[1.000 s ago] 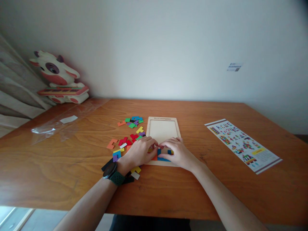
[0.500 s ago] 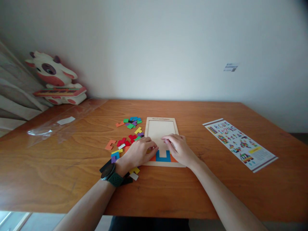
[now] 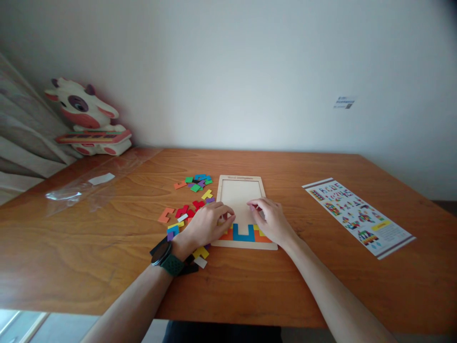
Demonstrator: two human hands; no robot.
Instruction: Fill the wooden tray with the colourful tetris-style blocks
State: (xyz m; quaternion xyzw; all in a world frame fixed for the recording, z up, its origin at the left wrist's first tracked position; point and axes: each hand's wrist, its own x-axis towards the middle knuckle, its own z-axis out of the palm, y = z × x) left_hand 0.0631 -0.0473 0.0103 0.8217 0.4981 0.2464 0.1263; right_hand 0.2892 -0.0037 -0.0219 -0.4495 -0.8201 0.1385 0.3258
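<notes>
left hand (image 3: 206,225): curled palm down on the left edge of the puzzle tray (image 3: 243,180), fingertips on the pieces at its near left corner; cannot tell if it grips one.
right hand (image 3: 272,220): lies on the tray's right side, fingers bent, nothing seen held.
blue u piece (image 3: 243,234): sits in the tray's near row between orange pieces.
loose pieces (image 3: 191,197): scattered on the table (image 3: 107,238), left of the tray.
watch (image 3: 163,255): on the left wrist.
leaflet (image 3: 357,214): far right, well apart.

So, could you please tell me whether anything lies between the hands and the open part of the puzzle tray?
Nothing visible does. The left hand and right hand rest over the near end of the puzzle tray, beside the blue U-shaped piece. The loose pieces lie on the table left of the tray.
</notes>
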